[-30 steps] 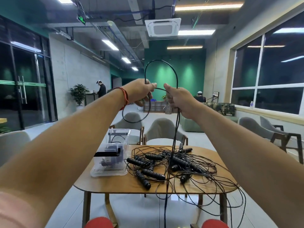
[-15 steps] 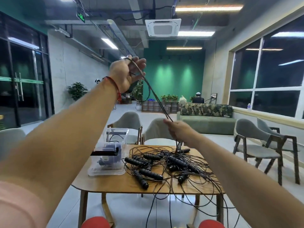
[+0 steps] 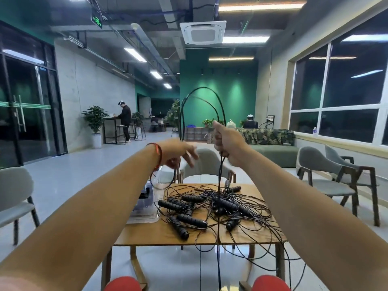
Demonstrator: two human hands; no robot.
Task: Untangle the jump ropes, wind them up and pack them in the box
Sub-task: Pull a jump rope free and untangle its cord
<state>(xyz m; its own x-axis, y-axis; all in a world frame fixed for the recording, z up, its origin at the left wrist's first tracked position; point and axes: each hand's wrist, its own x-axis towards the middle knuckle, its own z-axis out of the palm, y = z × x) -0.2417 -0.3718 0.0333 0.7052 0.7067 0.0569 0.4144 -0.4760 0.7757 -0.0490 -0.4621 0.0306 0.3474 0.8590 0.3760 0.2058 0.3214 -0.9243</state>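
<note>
jump rope [image 3: 220, 106] loops upward from right hand [image 3: 226, 143], tail hanging down.

Ceiling light strips [image 3: 245, 39] at 12 o'clock light the room evenly, spotlights wash the green wall [image 3: 218, 97], and lamp reflections streak the dark windows [image 3: 357, 80] at 3 o'clock. The left hand [image 3: 178, 154] is smeared by motion blur; the wide lens stretches and softens the edges at 7 and 5 o'clock.

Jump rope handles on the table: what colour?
Black handles; they show best in the head view.
</note>
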